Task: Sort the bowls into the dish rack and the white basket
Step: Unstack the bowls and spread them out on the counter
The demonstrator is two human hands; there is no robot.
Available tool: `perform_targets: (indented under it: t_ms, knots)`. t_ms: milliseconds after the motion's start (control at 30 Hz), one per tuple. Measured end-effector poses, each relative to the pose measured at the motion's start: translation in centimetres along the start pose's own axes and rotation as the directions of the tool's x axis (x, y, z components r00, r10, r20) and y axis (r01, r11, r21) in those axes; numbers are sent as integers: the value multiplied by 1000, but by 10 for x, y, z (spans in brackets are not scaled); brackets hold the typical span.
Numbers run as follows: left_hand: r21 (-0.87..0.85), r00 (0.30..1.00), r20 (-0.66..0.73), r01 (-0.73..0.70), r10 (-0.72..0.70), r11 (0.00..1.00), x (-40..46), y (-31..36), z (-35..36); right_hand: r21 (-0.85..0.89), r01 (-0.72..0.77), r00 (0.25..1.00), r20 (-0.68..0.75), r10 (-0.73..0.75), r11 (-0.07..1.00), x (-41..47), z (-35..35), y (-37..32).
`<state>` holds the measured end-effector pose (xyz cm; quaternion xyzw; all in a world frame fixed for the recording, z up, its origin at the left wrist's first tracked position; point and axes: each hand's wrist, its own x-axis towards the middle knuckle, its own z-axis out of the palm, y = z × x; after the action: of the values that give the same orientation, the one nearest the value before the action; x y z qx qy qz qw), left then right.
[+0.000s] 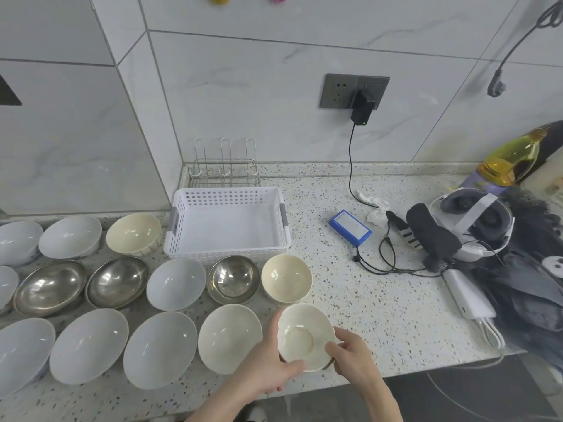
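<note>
- Looking down through the head camera, I see a speckled worktop (pixel 380 300) against a tiled wall, with bowls spread across its left half.
- Both of my hands hold one cream bowl (pixel 304 336) at about 6 o'clock, tilted so its inside faces the camera.
- My left hand (pixel 271 370) curls around the bowl's lower left rim, thumb on the inside edge.
- My right hand (pixel 350 354) grips the lower right rim, fingertips over the edge.
- A white basket (pixel 227 220) with perforated walls sits at about 12 o'clock from the held bowl, near the middle of the view; nothing lies in it.
- A wire dish rack (pixel 225 170) stands just behind the basket, against the wall, with no bowls in it.
- Another cream bowl (pixel 286 278) rests just beyond the held one, and a steel bowl (pixel 234 280) sits beside it toward 9 o'clock.
- A larger off-white bowl (pixel 230 338) lies just left of my left hand.
- More white, cream and steel bowls fill three rows running toward 9 o'clock.
- At 3 o'clock lie a blue battery pack (pixel 350 227), cables, a white headset (pixel 475 222) and a white power bank (pixel 467 295).
- A black charger (pixel 362 106) is plugged into the wall socket at 1 o'clock.
</note>
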<state>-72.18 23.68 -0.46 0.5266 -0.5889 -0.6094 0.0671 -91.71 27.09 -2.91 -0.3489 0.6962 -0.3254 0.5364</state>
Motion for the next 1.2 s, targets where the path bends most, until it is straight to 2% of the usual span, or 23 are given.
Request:
perform_targets:
  t_ms: [100, 267, 600, 800, 900, 1033, 1200]
  knots:
    - [135, 997, -54, -44, 52, 990, 1, 2, -2, -3, 7, 1000, 21, -7, 1000, 2, 4, 0]
    - [244, 994, -106, -2, 29, 970, 1, 4, -3, -71, 14, 998, 54, -10, 997, 3, 7, 0]
    - [314, 993, -105, 87, -57, 946, 5, 0, -3, -115, -3, 995, 95, 14, 993, -1, 9, -6]
    - [370, 995, -92, 77, -46, 926, 7, -3, -8, -105, -78, 989, 116, 90, 991, -9, 12, -12]
    - [349, 996, -88, 56, -27, 936, 4, -4, -13, -81, -105, 986, 118, 114, 991, -14, 17, -13]
    - [235, 998, -63, 21, -6, 972, -5, -7, -21, -65, -137, 987, 78, 142, 988, -21, 28, -13]
    - [88, 999, 20, -52, 50, 995, -22, -19, -38, -103, -186, 981, -74, 179, 977, -31, 47, -16]
